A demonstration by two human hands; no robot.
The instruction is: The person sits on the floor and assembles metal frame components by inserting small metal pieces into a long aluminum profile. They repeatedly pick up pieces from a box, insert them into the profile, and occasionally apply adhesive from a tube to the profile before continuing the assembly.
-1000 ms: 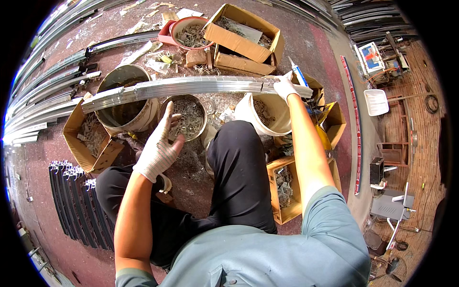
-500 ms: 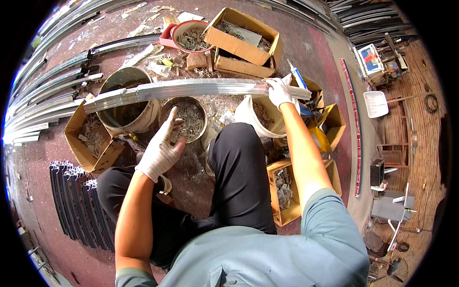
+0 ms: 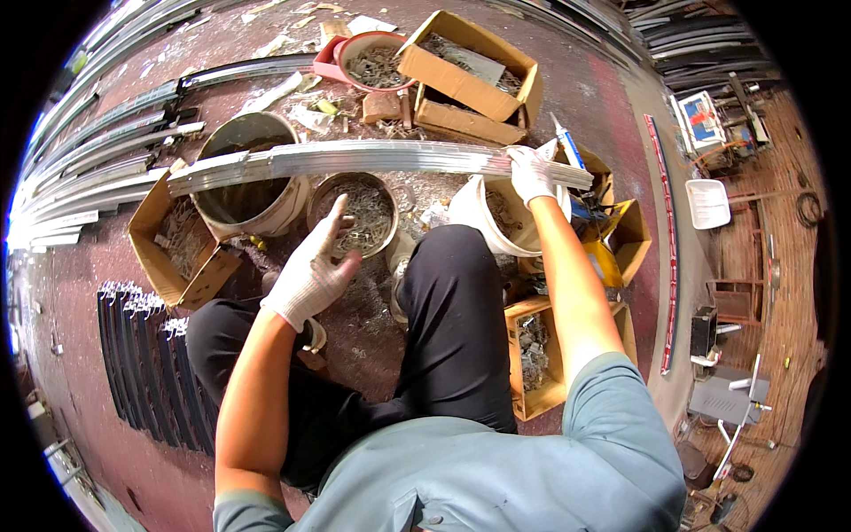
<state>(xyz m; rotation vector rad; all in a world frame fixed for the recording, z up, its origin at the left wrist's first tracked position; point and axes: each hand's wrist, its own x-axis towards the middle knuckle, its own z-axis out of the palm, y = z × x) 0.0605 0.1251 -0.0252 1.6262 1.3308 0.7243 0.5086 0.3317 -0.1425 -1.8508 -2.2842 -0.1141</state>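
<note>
A bundle of long, shiny metal strips (image 3: 381,158) lies crosswise in front of me, passing over the rims of the buckets. Near its right end, my gloved right hand (image 3: 532,174) is closed on the strips. My left hand (image 3: 312,277), also in a pale knit glove, is held up with its thumb apart from the fingers and nothing in it. Behind that hand is a round tub (image 3: 377,199) of small metal pieces, and the bundle spans above it. A large grey bucket (image 3: 208,213) stands under the left part, a white bucket (image 3: 468,208) under the right.
Cardboard boxes of scrap (image 3: 168,257) stand left and at the back (image 3: 461,80), beside a red-rimmed basin (image 3: 332,66). A wooden crate (image 3: 536,408) sits by my right knee. Dark ribbed strips (image 3: 151,363) lie at left. Long metal profiles (image 3: 106,168) are stacked at far left.
The whole view has shifted a little, so things sit slightly farther right. My right hand keeps its hold on the strips; my left hand stays raised and open.
</note>
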